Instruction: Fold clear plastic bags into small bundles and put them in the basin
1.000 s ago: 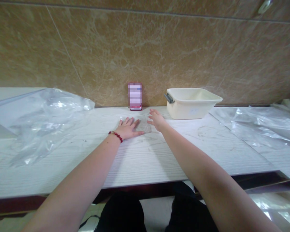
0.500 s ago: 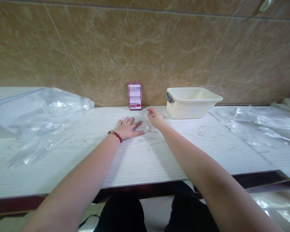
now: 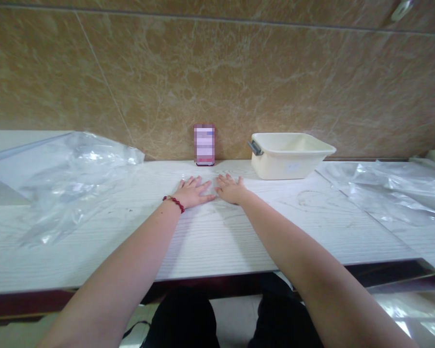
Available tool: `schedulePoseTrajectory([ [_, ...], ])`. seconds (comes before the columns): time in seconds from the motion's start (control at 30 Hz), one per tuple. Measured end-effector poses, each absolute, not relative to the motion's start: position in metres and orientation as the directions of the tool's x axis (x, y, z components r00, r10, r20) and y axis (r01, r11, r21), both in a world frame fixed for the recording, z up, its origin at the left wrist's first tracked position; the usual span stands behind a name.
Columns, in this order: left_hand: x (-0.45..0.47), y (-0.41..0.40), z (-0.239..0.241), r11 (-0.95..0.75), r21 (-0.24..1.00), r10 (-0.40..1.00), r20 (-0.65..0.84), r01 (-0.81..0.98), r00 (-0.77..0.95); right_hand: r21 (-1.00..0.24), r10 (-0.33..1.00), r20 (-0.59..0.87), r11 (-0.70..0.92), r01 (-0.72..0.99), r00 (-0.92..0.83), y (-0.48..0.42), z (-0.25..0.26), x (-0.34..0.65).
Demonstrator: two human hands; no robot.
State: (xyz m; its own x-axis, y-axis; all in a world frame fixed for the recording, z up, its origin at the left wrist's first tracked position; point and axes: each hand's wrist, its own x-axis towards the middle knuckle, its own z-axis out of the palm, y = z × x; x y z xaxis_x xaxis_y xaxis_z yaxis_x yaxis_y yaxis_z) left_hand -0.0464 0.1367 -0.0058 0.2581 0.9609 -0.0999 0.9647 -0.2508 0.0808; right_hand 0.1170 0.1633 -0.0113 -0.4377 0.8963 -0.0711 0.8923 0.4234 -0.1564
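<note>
White tabletop [image 3: 217, 246] is stretching ahead. The left hand [image 3: 191, 195], wearing red beads [image 3: 175, 202], and the right hand [image 3: 232, 190] are lying open, palms down, over thin clear plastic [image 3: 213, 180]. Beyond, a cream bin [image 3: 282, 166] is standing right of a phone [image 3: 204, 145] that is leaning against the brown wall [image 3: 217, 72].

White wood-grain table [image 3: 206, 246]. On it: crumpled left plastic [image 3: 76, 188], upright phone [image 3: 204, 145] at back, cream bin [image 3: 281, 166], crumpled right plastic [image 3: 395, 188], small clear film [image 3: 213, 181] centre, mostly covered.
</note>
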Motion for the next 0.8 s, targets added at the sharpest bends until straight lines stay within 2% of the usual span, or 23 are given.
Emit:
schedulePoseTrajectory([
  [0.23, -0.088, 0.141, -0.001, -0.108, 0.041, 0.979, -0.17, 0.993, 0.113, -0.15, 0.898, -0.099, 0.413, 0.898, -0.429, 0.163, -0.011, 0.118],
  [0.33, -0.109, 0.142, 0.001, 0.024, 0.017, 0.988, -0.156, 1.0, -0.021, -0.156, 0.895, -0.095, 0.419, 0.894, -0.436, 0.163, -0.01, 0.119],
  [0.47, -0.122, 0.145, 0.004, 0.101, 0.055, 0.99, -0.099, 0.993, -0.096, -0.156, 0.897, -0.09, 0.417, 0.896, -0.433, 0.162, -0.01, 0.119],
  [0.53, -0.124, 0.148, 0.007, 0.13, 0.16, 0.991, -0.048, 0.978, -0.124, -0.153, 0.897, -0.095, 0.415, 0.897, -0.431, 0.162, -0.009, 0.119],
  [0.67, -0.123, 0.153, 0.01, 0.199, 0.528, 0.976, -0.027, 0.826, -0.217, -0.148, 0.898, -0.107, 0.411, 0.9, -0.428, 0.162, -0.009, 0.119],
  [0.8, -0.113, 0.154, 0.007, 0.239, 0.67, 0.961, -0.056, 0.703, -0.273, -0.15, 0.896, -0.088, 0.42, 0.895, -0.436, 0.162, -0.01, 0.119],
])
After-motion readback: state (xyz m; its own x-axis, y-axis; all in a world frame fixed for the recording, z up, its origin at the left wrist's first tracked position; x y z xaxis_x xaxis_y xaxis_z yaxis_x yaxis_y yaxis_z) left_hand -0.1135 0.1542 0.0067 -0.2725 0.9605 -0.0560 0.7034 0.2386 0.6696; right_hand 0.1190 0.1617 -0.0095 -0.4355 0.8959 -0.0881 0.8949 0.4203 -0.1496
